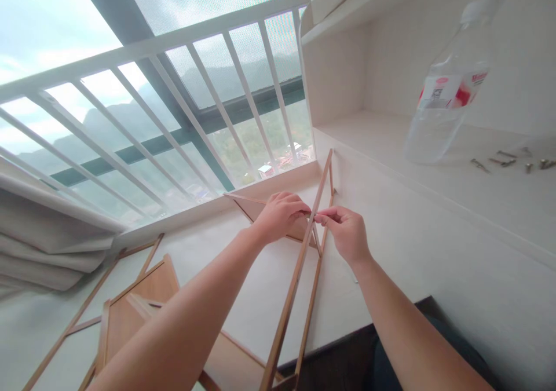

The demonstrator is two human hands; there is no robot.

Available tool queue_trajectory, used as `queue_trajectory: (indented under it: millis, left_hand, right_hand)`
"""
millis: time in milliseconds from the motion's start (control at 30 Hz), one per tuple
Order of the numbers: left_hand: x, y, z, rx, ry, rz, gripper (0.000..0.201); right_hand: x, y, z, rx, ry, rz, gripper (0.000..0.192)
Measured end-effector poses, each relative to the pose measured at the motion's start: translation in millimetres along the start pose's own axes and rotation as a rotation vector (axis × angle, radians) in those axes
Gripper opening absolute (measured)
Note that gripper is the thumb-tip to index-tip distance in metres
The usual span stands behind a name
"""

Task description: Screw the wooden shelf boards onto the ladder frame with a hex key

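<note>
Wooden ladder frame: two long thin rails joined by short rungs, standing tilted on the white tabletop, running from the near edge up toward the window. It serves as landmark for all entries below.

Left hand: on the left side of the frame at its upper third, fingers curled, fingertips pressed against the left rail.

Right hand: on the right side of the frame, directly opposite the left hand, thumb and forefinger pinched together at the rail; whatever they pinch is too small to tell.

Wooden panel: flat triangular piece, behind the frame, partly hidden by the left hand.

Further wooden parts: panels and a second thin frame, lying well left of the frame on the tabletop.

Plastic bottle: clear, red-and-white label, white cap, well right of the frame on the raised shelf.

Screws: small scatter on the shelf, right of the bottle.

Window railing: white bars, beyond the frame's far end.

Curtain: folded, far left of the frame.
</note>
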State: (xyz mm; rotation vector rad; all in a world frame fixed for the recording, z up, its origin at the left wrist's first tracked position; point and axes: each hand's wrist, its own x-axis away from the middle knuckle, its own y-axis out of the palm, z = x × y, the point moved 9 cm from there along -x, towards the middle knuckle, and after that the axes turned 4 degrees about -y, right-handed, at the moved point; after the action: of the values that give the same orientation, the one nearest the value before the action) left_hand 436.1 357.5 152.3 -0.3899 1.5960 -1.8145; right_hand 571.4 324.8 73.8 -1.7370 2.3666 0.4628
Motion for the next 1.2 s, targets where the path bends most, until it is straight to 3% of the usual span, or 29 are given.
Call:
queue_trajectory:
  millis: [400, 667, 900, 1200]
  left_hand:
    - [-0.1, 2.4, -3.5, 0.020, -0.063, 0.008, 0.024]
    - [5.1, 3.1, -0.6, 0.183, -0.085, 0.004, 0.024]
    - [7.1, 7.0, -0.3, 0.191, -0.105, 0.018, 0.025]
    - [11.8, 9.7, 21.5, 0.121, -0.087, -0.093, 0.045]
  right_hand:
    - [2.8, 3.4, 12.2, -0.093, 0.024, 0.047, 0.023]
    - [8.6, 0.6, 7.4, -0.021, -0.055, 0.044, 0.019]
    - [9.9, 1.4, 6.8, 0.010, -0.083, 0.061, 0.019]
    - [10.1, 3.2, 10.3, -0.027, -0.037, 0.044, 0.022]
